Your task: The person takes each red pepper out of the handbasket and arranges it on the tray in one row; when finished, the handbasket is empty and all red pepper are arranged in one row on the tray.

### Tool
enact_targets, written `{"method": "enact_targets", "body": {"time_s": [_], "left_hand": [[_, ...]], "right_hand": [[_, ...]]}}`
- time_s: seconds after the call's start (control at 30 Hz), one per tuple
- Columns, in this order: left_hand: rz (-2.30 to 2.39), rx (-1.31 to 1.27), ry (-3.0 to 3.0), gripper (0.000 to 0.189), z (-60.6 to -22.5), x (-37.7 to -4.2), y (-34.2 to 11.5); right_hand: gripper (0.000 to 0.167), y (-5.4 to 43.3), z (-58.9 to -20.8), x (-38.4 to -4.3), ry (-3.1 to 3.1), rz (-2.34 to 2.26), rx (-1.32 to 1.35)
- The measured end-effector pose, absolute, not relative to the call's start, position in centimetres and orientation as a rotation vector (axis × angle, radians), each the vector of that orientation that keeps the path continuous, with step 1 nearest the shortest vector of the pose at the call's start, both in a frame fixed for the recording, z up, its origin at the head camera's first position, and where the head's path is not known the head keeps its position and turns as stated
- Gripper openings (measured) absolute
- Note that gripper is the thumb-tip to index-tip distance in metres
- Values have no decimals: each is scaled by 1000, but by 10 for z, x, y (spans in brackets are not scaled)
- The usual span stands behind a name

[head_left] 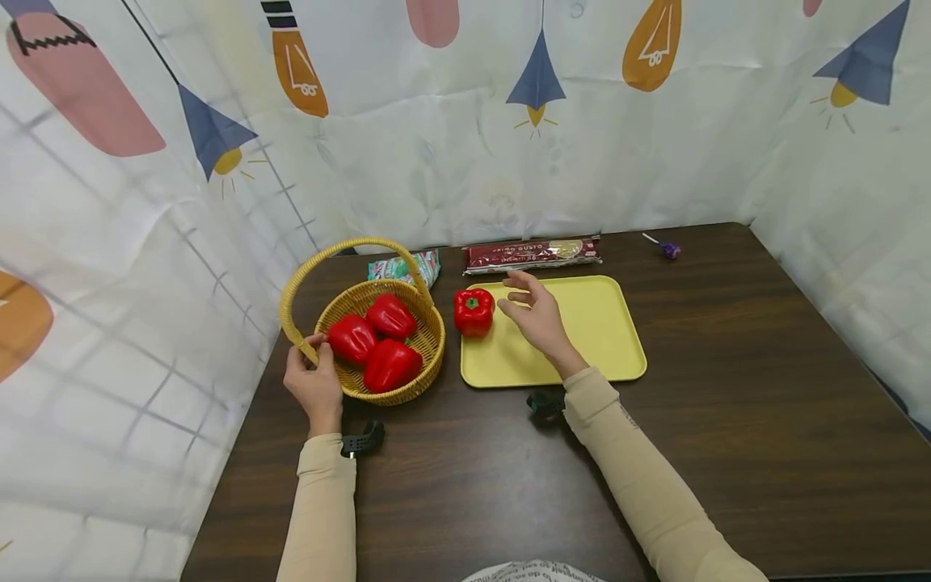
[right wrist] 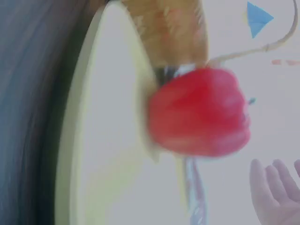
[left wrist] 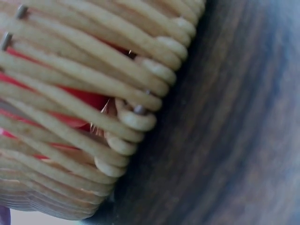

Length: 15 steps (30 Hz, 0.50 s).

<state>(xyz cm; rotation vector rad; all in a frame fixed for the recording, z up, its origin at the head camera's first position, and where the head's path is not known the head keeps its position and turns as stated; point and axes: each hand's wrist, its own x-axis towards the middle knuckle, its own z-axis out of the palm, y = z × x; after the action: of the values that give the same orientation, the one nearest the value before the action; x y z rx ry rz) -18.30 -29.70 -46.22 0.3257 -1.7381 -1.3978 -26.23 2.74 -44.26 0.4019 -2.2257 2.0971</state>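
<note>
My left hand (head_left: 316, 388) grips the yellow wicker basket (head_left: 436, 343) where its tall handle meets the rim on the left. Three red bell peppers (head_left: 393, 365) lie inside the basket. Only woven strands and some red through the gaps fill much of the left wrist view. One more red bell pepper (head_left: 473, 314) stands stem up at the left edge of a yellow tray (head_left: 582, 339). Just right of that pepper, my right hand (head_left: 538, 319) hovers with loosely bent, spread fingers and nothing in it. In the right wrist view, a gap separates the pepper (right wrist: 199, 112) from the fingers (right wrist: 276, 180).
Behind the tray lies a dark red spaghetti packet (head_left: 531, 255). A green and pink packet (head_left: 404, 267) sits partly behind the basket. At the back right is a purple-wrapped lollipop (head_left: 670, 250). A printed curtain (head_left: 465, 162) hangs along the dark wooden table (head_left: 727, 420).
</note>
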Motion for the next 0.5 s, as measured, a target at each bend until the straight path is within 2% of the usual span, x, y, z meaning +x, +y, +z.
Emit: {"method": "enact_targets", "body": {"time_s": [0.27,0.5], "left_hand": [[-1303,274,-1743,16,-461,-183,-297],[-1313,271,-1733,21,-460,-182,-297]], "right_hand": [[44,-14,-419,-230,-2054,2170,648],[45,-52,-433,-225,-2248,2079,805]]}}
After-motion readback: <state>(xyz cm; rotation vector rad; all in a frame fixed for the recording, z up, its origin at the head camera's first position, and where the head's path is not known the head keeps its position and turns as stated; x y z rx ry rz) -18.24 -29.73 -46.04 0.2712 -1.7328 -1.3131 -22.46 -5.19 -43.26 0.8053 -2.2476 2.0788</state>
